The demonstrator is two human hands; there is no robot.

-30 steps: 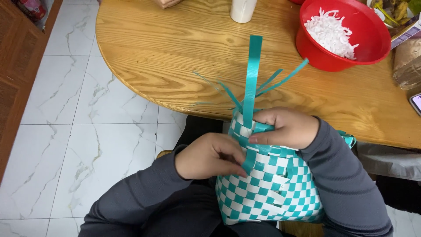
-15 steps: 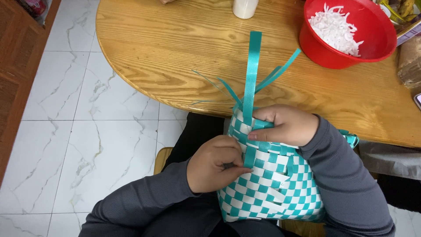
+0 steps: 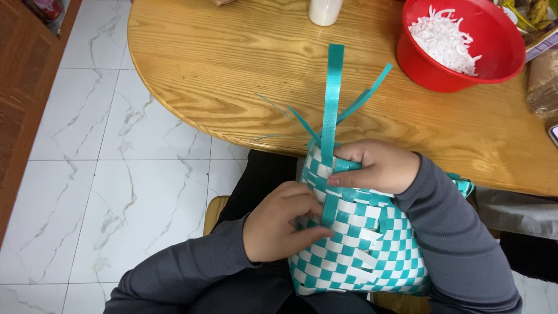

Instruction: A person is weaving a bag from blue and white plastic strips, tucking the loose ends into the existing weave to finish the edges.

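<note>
A teal and white woven basket (image 3: pixel 372 250) rests on my lap, its checkered side facing up. My left hand (image 3: pixel 282 224) presses on the basket's left side, fingers pinching a teal strip in the weave. My right hand (image 3: pixel 378 166) grips the basket's upper rim, thumb on the same area. A long teal strip (image 3: pixel 332 99) rises from the rim over the table edge, with thinner loose strips (image 3: pixel 363 96) fanning out beside it.
A round wooden table (image 3: pixel 232 70) stands in front of me. On it sit a red bowl (image 3: pixel 500 64) holding white shreds, a white container (image 3: pixel 324 10) at the far edge and packages at the right. White marble floor tiles (image 3: pixel 116 174) lie to the left.
My left hand has slid a little down the basket's side along the teal strip. The right hand keeps its hold on the rim.
</note>
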